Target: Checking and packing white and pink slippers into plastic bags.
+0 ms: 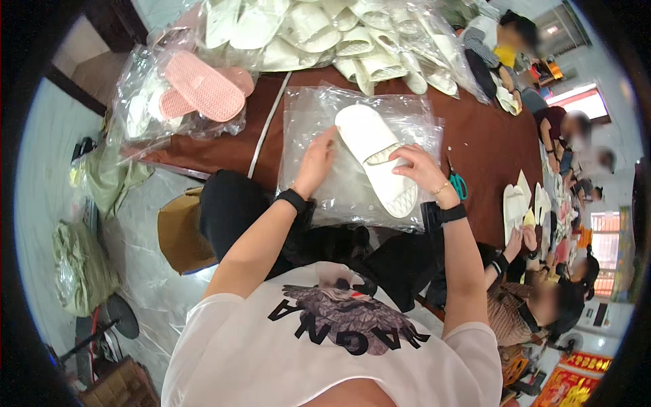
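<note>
A white slide slipper (pixel 390 182) lies at a slant on clear plastic bags (pixel 305 129) stacked on the brown-covered table in front of me. My right hand (pixel 422 168) is at the slipper's right side, its bent fingers gripping the edge by the strap opening. Along the slipper's left edge, near the strap end, rests my left hand (pixel 316 161). Its fingers are stretched out, the tips partly hidden against the slipper, and it holds nothing.
Teal-handled scissors (pixel 458 184) lie right of the bags. A heap of white slippers (pixel 312 34) in plastic fills the far side. Bagged pink slippers (pixel 203 86) are at far left. A brown carton (pixel 183 230) stands below the table. Co-workers' hands (pixel 521 241) handle slippers at right.
</note>
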The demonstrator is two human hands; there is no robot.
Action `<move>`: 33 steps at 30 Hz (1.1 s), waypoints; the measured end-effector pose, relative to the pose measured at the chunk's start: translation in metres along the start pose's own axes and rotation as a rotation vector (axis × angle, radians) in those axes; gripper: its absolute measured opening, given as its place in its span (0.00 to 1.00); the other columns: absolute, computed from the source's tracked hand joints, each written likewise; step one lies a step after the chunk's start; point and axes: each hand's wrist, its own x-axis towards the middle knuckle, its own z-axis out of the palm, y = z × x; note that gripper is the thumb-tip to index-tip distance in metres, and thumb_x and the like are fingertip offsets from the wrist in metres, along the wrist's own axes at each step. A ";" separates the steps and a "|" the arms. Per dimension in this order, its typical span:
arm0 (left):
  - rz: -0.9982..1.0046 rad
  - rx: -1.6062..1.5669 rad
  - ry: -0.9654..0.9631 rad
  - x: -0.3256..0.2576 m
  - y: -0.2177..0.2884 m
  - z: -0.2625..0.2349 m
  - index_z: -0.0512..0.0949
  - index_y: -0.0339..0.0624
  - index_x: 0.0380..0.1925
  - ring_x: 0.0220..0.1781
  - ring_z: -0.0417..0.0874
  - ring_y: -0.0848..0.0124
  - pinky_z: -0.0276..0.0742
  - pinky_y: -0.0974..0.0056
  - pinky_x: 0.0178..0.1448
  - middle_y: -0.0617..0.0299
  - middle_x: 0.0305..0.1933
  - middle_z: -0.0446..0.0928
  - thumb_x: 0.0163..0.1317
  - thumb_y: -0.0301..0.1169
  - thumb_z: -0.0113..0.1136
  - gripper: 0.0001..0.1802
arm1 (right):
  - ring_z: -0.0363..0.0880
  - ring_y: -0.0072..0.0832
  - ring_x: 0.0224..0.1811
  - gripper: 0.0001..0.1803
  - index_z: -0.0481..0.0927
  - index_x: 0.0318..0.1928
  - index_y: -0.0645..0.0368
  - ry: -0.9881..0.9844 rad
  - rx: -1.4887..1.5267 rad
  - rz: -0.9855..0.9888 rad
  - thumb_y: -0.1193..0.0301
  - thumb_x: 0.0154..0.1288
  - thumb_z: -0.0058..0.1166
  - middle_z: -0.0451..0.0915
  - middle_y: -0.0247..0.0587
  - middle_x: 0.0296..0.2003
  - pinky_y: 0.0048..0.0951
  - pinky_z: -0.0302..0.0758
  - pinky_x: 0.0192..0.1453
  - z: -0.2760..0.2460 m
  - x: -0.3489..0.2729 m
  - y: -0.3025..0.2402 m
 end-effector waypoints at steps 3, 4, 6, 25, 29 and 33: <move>-0.218 -0.101 0.021 0.001 -0.016 -0.001 0.68 0.48 0.62 0.46 0.80 0.57 0.76 0.60 0.50 0.50 0.47 0.78 0.62 0.20 0.52 0.27 | 0.74 0.36 0.42 0.14 0.80 0.42 0.56 0.131 0.057 0.065 0.68 0.54 0.64 0.80 0.38 0.39 0.34 0.70 0.48 -0.012 -0.027 -0.012; -0.208 -0.082 -0.011 0.003 -0.013 -0.001 0.67 0.49 0.63 0.46 0.80 0.57 0.76 0.59 0.50 0.50 0.47 0.78 0.62 0.20 0.52 0.28 | 0.74 0.36 0.42 0.14 0.80 0.42 0.56 0.171 0.045 0.103 0.68 0.54 0.64 0.80 0.38 0.39 0.34 0.70 0.48 -0.021 -0.040 -0.012; -0.190 -0.019 0.001 -0.001 -0.023 -0.003 0.68 0.49 0.63 0.45 0.80 0.59 0.76 0.60 0.48 0.51 0.46 0.78 0.61 0.21 0.54 0.28 | 0.68 0.25 0.34 0.16 0.80 0.44 0.57 0.209 0.138 0.088 0.71 0.54 0.65 0.75 0.34 0.35 0.24 0.69 0.38 -0.042 -0.061 -0.011; -0.026 0.073 -0.123 0.011 -0.008 -0.005 0.74 0.41 0.55 0.58 0.77 0.56 0.75 0.61 0.59 0.49 0.60 0.73 0.62 0.20 0.55 0.20 | 0.65 0.46 0.63 0.27 0.74 0.59 0.45 0.423 -0.374 0.103 0.60 0.59 0.60 0.69 0.45 0.60 0.43 0.65 0.65 0.045 -0.066 0.006; -0.025 0.065 -0.132 0.015 -0.004 -0.024 0.73 0.38 0.57 0.57 0.78 0.65 0.72 0.64 0.61 0.54 0.60 0.75 0.65 0.25 0.54 0.19 | 0.58 0.47 0.69 0.31 0.71 0.64 0.42 0.325 -0.333 0.162 0.55 0.60 0.59 0.63 0.47 0.67 0.50 0.57 0.70 0.112 -0.057 0.013; -0.112 -0.074 -0.091 0.016 0.040 -0.063 0.79 0.39 0.50 0.49 0.82 0.66 0.77 0.65 0.53 0.55 0.50 0.81 0.65 0.23 0.55 0.13 | 0.53 0.47 0.73 0.31 0.71 0.63 0.41 0.336 -0.239 0.131 0.57 0.59 0.61 0.60 0.45 0.70 0.54 0.52 0.73 0.129 -0.052 0.035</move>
